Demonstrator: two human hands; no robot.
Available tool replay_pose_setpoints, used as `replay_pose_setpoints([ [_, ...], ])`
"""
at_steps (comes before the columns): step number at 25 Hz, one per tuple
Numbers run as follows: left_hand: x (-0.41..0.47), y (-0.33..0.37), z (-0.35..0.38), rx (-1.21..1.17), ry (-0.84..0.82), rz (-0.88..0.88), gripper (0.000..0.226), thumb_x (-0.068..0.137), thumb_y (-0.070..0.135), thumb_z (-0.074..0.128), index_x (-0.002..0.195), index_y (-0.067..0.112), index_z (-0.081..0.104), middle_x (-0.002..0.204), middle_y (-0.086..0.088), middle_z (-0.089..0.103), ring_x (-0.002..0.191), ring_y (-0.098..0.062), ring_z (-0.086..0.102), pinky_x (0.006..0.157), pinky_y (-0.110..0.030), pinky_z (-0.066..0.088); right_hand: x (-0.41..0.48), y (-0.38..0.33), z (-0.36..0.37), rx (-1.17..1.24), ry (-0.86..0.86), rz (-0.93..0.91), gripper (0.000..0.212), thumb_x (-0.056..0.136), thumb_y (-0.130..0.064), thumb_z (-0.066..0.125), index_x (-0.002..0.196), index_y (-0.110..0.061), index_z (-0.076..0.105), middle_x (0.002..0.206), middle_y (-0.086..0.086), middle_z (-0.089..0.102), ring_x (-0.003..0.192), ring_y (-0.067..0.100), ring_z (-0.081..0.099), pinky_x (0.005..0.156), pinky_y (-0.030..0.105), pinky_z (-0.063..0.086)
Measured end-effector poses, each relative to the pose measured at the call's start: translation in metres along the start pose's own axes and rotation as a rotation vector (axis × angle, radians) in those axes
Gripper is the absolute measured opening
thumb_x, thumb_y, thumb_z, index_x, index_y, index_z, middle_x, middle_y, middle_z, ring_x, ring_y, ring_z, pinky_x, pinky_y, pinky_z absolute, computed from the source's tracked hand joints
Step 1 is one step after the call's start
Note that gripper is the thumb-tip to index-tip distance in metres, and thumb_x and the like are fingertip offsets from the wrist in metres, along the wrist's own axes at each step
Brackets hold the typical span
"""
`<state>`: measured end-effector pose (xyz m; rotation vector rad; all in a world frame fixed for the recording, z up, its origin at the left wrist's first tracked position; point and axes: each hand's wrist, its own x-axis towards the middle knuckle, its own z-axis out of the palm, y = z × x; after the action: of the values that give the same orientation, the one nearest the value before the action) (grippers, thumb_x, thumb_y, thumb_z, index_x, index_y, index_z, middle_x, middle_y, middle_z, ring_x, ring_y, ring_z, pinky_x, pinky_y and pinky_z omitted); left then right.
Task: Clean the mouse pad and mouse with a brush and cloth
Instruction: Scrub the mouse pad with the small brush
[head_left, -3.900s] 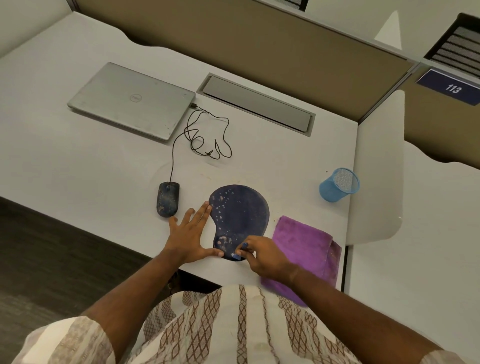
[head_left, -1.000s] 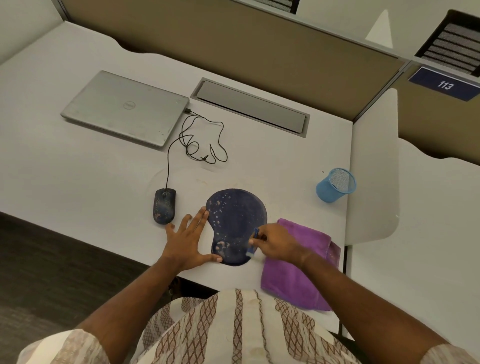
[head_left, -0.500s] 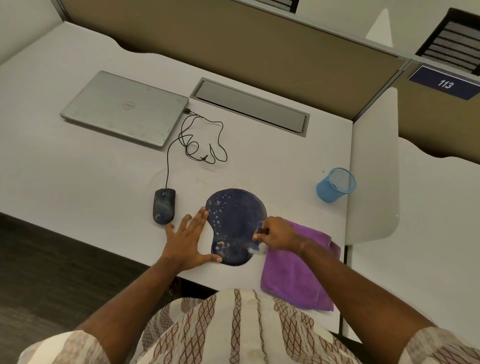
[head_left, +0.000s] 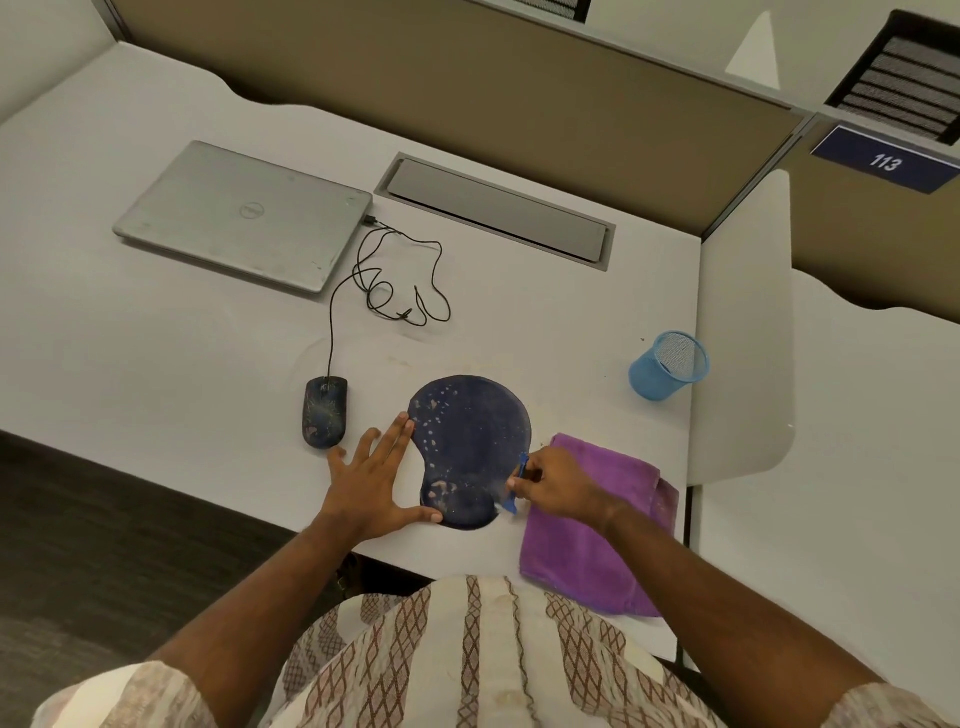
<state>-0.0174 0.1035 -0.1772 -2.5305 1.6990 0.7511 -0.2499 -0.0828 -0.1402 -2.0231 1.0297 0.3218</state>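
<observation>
Blue brush (head_left: 522, 464), long axis near-to-far, along mouse pad (head_left: 470, 436)

Office cubicle workstation.
A closed silver laptop (head_left: 244, 213) lies on a white laminate desk (head_left: 156, 364), with a tan fabric partition wall (head_left: 467, 104) rising behind it. Right of the laptop a grey metal cable hatch (head_left: 498, 210) sits flush in the desk, and farther right is a blue number plate reading 113 (head_left: 885, 163). Nearer than the laptop are a dark corded computer mouse (head_left: 325, 418) and, well to the right, a blue mesh pen cup (head_left: 667, 366).
</observation>
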Motion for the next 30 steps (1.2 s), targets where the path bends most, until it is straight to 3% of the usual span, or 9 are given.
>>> replay_pose_setpoints([
  [2, 0.0, 0.0, -0.001, 0.007, -0.007, -0.005, 0.133, 0.053, 0.107, 0.027, 0.152, 0.035, -0.026, 0.162, 0.015, -0.027, 0.154, -0.026, 0.0, 0.114, -0.067, 0.013, 0.0, 0.0, -0.009, 0.074, 0.062, 0.016, 0.024, 0.091, -0.033, 0.067, 0.075, -0.015, 0.068, 0.063, 0.0, 0.062, 0.055, 0.006, 0.053, 0.056, 0.022, 0.045],
  [5, -0.001, 0.001, -0.003, 0.005, -0.006, -0.005, 0.134, 0.053, 0.107, 0.028, 0.152, 0.034, -0.025, 0.162, 0.015, -0.026, 0.154, -0.025, 0.0, 0.114, -0.066, 0.014, 0.001, -0.005, -0.011, 0.222, 0.291, 0.029, 0.026, 0.09, -0.035, 0.069, 0.074, -0.014, 0.07, 0.064, 0.002, 0.064, 0.054, 0.007, 0.051, 0.055, 0.021, 0.043],
  [11, -0.002, 0.002, -0.003, 0.009, -0.013, -0.003, 0.134, 0.054, 0.106, 0.029, 0.152, 0.034, -0.027, 0.162, 0.014, -0.026, 0.154, -0.026, -0.001, 0.115, -0.067, 0.014, -0.013, -0.003, 0.006, 0.07, 0.078, -0.002, 0.029, 0.094, -0.028, 0.063, 0.073, -0.007, 0.065, 0.06, 0.002, 0.055, 0.054, 0.008, 0.049, 0.057, 0.03, 0.044],
  [15, -0.001, 0.002, -0.004, 0.014, -0.019, -0.001, 0.133, 0.055, 0.106, 0.028, 0.152, 0.034, -0.027, 0.162, 0.013, -0.027, 0.154, -0.026, -0.001, 0.115, -0.067, 0.014, -0.006, -0.011, -0.007, 0.178, 0.351, 0.031, 0.031, 0.092, -0.031, 0.066, 0.07, -0.009, 0.065, 0.056, -0.005, 0.054, 0.048, 0.006, 0.046, 0.05, 0.017, 0.039],
  [21, -0.002, 0.002, -0.003, 0.02, -0.019, 0.001, 0.132, 0.053, 0.107, 0.024, 0.151, 0.034, -0.029, 0.162, 0.013, -0.027, 0.154, -0.026, -0.001, 0.115, -0.067, 0.013, -0.015, -0.008, 0.021, 0.035, 0.143, -0.018, 0.033, 0.094, -0.028, 0.062, 0.061, -0.025, 0.056, 0.054, -0.01, 0.05, 0.048, 0.002, 0.05, 0.046, 0.014, 0.037],
  [26, -0.001, 0.0, -0.003, 0.021, -0.021, 0.003, 0.132, 0.053, 0.107, 0.023, 0.15, 0.034, -0.03, 0.161, 0.013, -0.029, 0.154, -0.026, -0.001, 0.115, -0.068, 0.013, -0.002, -0.008, -0.002, 0.098, 0.336, 0.052, 0.031, 0.094, -0.027, 0.064, 0.067, -0.012, 0.062, 0.055, -0.01, 0.051, 0.049, 0.006, 0.046, 0.048, 0.01, 0.038],
  [30, -0.001, 0.001, -0.003, 0.018, -0.026, 0.0, 0.132, 0.054, 0.107, 0.024, 0.15, 0.035, -0.029, 0.162, 0.013, -0.028, 0.154, -0.027, -0.001, 0.115, -0.068, 0.013, -0.005, -0.012, 0.002, 0.163, 0.438, 0.023, 0.026, 0.094, -0.029, 0.064, 0.07, -0.018, 0.062, 0.058, -0.014, 0.054, 0.051, 0.005, 0.052, 0.05, 0.01, 0.041],
])
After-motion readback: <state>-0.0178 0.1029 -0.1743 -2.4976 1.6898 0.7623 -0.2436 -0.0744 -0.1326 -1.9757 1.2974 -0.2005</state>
